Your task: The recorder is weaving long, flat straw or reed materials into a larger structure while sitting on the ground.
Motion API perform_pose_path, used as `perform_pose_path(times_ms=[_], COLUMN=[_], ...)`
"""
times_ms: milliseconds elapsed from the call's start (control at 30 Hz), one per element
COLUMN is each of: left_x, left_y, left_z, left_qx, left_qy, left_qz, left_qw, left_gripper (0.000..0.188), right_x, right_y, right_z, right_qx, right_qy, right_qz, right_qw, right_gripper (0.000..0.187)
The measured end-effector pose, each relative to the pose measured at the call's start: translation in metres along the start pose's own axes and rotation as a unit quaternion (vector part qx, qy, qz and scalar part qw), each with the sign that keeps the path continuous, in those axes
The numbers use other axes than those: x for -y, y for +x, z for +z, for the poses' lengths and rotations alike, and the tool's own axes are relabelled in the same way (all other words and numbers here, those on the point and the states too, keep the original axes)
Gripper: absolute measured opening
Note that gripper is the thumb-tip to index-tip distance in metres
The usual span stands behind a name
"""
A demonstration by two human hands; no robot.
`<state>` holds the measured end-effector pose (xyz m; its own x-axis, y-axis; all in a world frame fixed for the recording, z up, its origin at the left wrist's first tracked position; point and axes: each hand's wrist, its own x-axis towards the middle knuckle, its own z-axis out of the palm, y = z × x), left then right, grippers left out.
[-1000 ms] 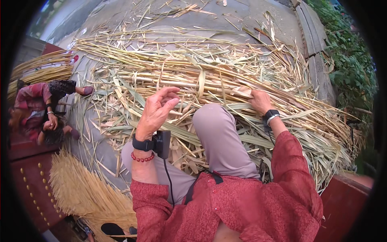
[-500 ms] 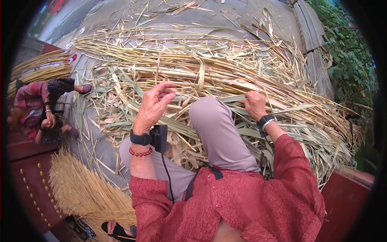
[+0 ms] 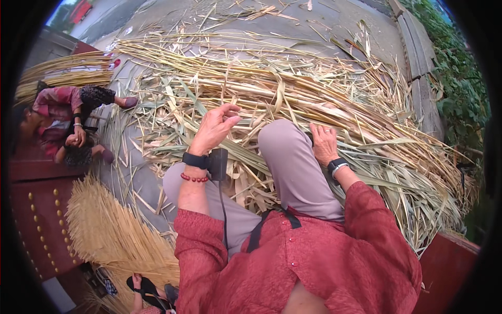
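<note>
Stalks, dry and yellow-brown, lie in a long loose bundle on the grey ground, far of the wearer's raised knee; the long axis runs crosswise, slanting from the far left to the near right. Its far-left end thins into separate slender stems pointing left, while its right end spreads into a thicker mass, angled toward the near right. A pale curled leaf stands across the stalks near mid-length, athwart their run. Left of the knee, the left hand is released, thumb apart from softly bent fingers that point right and away, over the near side of the litter. Right of the knee, the right hand is palm down, its fingers pointing away toward the near edge of the bundle; whether it grasps a leaf, I cannot tell. Green-grey leaves lie near and right of that hand, many slanting along with the stalks. At the near left, a straw sheaf points its brushy end far and left, its axis crossing toward the near right, beside a red panel with gold studs.
</note>
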<state>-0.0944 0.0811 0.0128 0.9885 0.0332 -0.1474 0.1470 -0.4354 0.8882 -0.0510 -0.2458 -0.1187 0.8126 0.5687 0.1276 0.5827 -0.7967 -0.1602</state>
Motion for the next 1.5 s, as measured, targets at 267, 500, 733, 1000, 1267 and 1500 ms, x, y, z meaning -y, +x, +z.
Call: perform_pose_path(times_ms=[267, 500, 733, 1000, 1267, 1500], left_x=[0.034, 0.038, 0.030, 0.031, 0.106, 0.121], left_y=[-0.026, -0.049, -0.064, -0.069, -0.089, -0.097], left_z=[-0.012, -0.012, -0.003, 0.080, 0.113, 0.108], left_qx=[-0.007, -0.055, -0.055, 0.156, 0.145, 0.131], left_qy=[0.024, 0.160, 0.258, 0.393, 0.432, 0.396], left_qz=[-0.031, -0.041, -0.056, -0.069, -0.142, -0.194], left_qw=[0.999, 0.985, 0.963, 0.904, 0.879, 0.888], left_gripper=[0.030, 0.028, 0.033, 0.057, 0.071, 0.068], right_x=[-0.002, -0.031, -0.005, 0.027, 0.053, 0.054], right_y=[-0.003, -0.025, -0.027, 0.004, 0.005, -0.002], right_z=[0.002, 0.057, -0.011, -0.090, -0.127, -0.133], right_qx=[-0.110, -0.158, -0.071, 0.027, 0.118, 0.186], right_qy=[-0.095, 0.185, 0.330, 0.633, 0.775, 0.810], right_qz=[-0.060, -0.112, 0.007, 0.090, 0.069, 0.077], right_qw=[0.988, 0.963, 0.941, 0.768, 0.617, 0.552], right_gripper=[0.032, 0.025, 0.026, 0.027, 0.029, 0.030])
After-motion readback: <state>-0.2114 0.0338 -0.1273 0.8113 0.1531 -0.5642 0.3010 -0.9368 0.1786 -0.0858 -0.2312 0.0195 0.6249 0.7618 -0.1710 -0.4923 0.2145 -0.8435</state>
